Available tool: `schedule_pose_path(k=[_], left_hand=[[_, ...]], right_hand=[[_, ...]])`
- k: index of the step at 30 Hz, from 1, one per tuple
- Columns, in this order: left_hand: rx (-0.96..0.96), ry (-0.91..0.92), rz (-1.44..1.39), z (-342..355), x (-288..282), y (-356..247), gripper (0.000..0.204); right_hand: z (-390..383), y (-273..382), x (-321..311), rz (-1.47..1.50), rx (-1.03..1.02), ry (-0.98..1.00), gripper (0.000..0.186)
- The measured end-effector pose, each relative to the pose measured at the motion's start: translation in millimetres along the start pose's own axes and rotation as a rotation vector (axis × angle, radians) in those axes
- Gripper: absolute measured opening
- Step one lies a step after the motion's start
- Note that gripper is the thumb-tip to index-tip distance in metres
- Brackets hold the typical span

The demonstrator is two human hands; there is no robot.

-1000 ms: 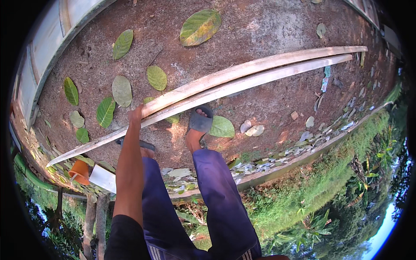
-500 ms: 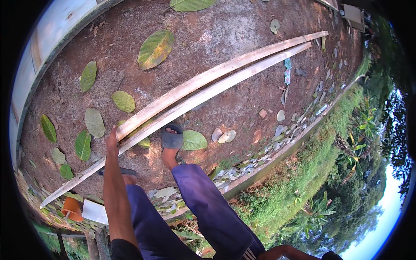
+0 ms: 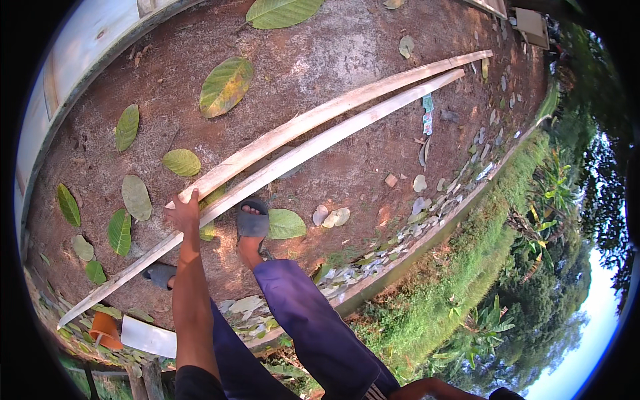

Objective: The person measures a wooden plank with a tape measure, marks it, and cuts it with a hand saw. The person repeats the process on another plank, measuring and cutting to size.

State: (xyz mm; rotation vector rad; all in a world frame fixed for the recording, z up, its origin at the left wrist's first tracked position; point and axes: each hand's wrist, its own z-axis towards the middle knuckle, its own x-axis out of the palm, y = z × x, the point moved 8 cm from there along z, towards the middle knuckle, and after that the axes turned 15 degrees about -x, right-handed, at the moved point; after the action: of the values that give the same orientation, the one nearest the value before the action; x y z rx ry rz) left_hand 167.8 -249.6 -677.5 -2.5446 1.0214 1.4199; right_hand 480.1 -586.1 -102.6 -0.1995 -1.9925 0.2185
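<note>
The widest passage lay over the soil (image 3: 373, 53) beyond the far plank (image 3: 313, 119), where only flat leaves (image 3: 227, 87) broke the ground. A narrow slot ran between it and the near plank (image 3: 313, 148), tightening toward the left hand (image 3: 183, 213), which blocked the far plank's near end. The right foot's sandal (image 3: 252, 223) crowded the near plank's close side; the other sandal (image 3: 159, 275) stood beside its lower stretch. Right of the feet, more soil gave room up to the low kerb (image 3: 363, 298). An orange pot (image 3: 105, 330) and a white panel (image 3: 149, 338) obstructed the lower left.
</note>
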Motion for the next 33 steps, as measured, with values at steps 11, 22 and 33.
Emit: schedule_pose_path(k=[11,22,33], left_hand=[[0.973,-0.073,0.283,-63.6,-31.4,-60.4,0.073],[0.899,-0.104,0.743,-87.3,-30.4,-69.4,0.064],[0.85,0.355,0.576,-310.3,-219.4,30.4,0.064]], right_hand=[[-0.4,-18.4,5.8,0.044,-0.077,0.055,0.033],[3.3,-38.7,24.1,-0.006,-0.189,0.092,0.034],[-46.0,41.1,71.4,-0.7,-0.83,0.05,0.036]])
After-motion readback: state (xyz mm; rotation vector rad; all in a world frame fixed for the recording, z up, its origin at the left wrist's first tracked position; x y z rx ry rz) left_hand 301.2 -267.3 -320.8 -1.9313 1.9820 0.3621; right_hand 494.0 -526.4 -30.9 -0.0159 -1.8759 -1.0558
